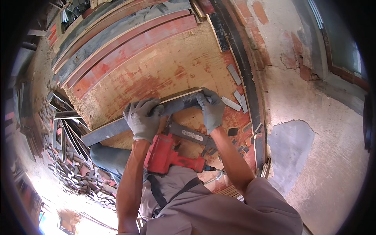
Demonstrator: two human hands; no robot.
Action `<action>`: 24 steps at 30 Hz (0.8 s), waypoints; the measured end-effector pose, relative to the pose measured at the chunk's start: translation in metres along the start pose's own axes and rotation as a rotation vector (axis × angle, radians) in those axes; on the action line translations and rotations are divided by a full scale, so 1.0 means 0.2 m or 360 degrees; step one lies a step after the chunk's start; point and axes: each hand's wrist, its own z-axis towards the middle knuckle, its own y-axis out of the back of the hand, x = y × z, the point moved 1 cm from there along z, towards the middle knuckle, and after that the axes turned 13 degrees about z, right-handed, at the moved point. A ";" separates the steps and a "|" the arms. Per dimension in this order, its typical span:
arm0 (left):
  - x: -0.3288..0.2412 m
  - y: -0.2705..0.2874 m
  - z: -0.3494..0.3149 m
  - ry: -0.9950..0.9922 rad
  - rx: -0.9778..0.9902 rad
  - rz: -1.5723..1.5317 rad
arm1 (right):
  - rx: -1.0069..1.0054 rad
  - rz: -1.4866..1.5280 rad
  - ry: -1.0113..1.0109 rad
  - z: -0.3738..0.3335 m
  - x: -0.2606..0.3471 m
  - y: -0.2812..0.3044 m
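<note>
Both hands wear grey gloves and grip one long, narrow dark-faced wooden board [176, 105] with a pale edge. It slants above the worktop, its left end lower and nearer me. My left hand [143, 117] is closed over the board's middle, thumb toward its near face. Around the right end, my right hand [211, 109] is closed with fingers over the top edge. Just below the board, close to my body, lies a red pneumatic nail gun [159, 154] with a dark magazine [188, 134] pointing right. Its hose fitting [209, 167] is at the handle's end.
Several long red and grey boards [133, 47] lie across the far side of the plywood worktop [156, 78]. Strips of fasteners [234, 74] and small wood offcuts [233, 131] sit at right, beside a dark rail [244, 70] and plastered wall [297, 156]. Scrap pieces [84, 172] heap at lower left.
</note>
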 end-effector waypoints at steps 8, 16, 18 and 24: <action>-0.01 0.00 0.02 -0.0048 -0.0007 0.0079 | 0.0120 -0.0156 -0.0014 0.02 0.04 0.01; -0.02 -0.01 0.03 -0.0047 -0.0004 0.0059 | 0.0143 -0.0317 -0.0026 0.07 0.04 0.02; -0.03 -0.01 0.03 -0.0046 0.0011 0.0068 | 0.0160 -0.0328 -0.0035 0.08 0.04 0.03; -0.04 0.00 0.03 -0.0037 0.0017 0.0057 | 0.0174 -0.0406 -0.0109 0.08 0.11 -0.01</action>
